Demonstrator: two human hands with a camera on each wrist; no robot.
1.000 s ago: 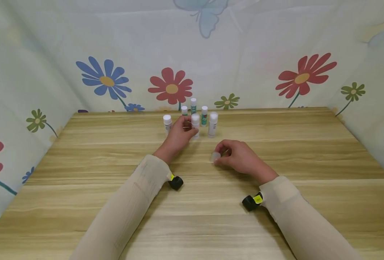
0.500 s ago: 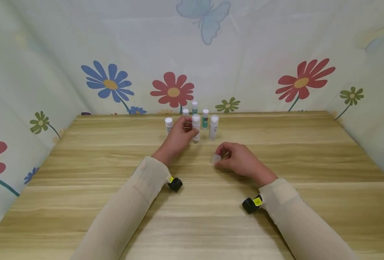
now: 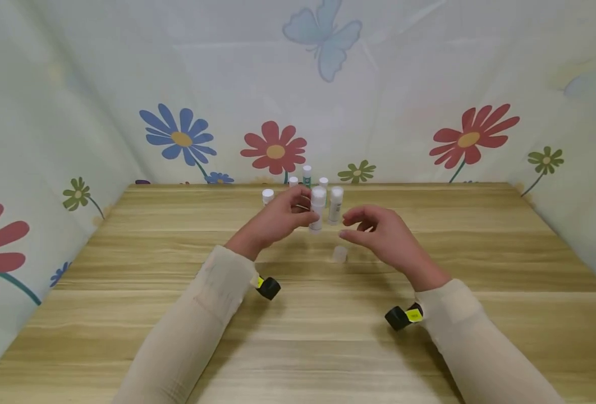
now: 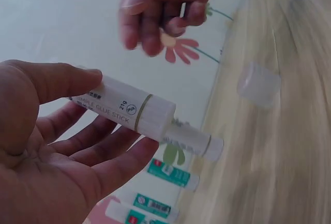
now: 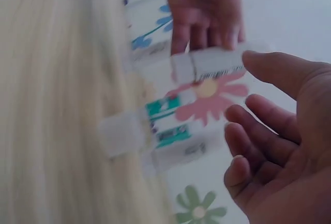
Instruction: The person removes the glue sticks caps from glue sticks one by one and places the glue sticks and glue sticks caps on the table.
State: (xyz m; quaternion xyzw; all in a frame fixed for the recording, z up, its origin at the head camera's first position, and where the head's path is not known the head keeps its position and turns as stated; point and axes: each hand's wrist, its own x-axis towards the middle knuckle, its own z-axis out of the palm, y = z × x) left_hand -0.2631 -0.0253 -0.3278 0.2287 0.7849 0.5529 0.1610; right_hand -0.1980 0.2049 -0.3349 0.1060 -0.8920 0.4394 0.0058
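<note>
In the head view my left hand [image 3: 278, 219] holds a white glue stick [image 3: 316, 216] upright between thumb and fingers. Its printed label, reading "glue stick", shows in the left wrist view, where the thumb presses one side of the tube [image 4: 116, 100]. A translucent, frosted cap [image 3: 339, 254] stands on the table in front of the glue stick, apart from both hands. My right hand [image 3: 384, 233] hovers just above and to the right of that cap, thumb and fingers spread with nothing between them. The right wrist view shows those loosely bent fingers [image 5: 258, 136] beside the held glue stick.
Another white glue stick [image 3: 335, 206] stands right behind the held one. Farther back are smaller green-labelled glue sticks [image 3: 307, 177], and one white-capped stick [image 3: 267, 196] is partly hidden behind my left hand. A flower-printed curtain [image 3: 404, 112] borders the wooden table [image 3: 298, 336].
My right hand has let go of the frosted cap, opened its fingers and moved up towards the glue sticks. My left hand still holds its glue stick. The head view has tilted slightly.
</note>
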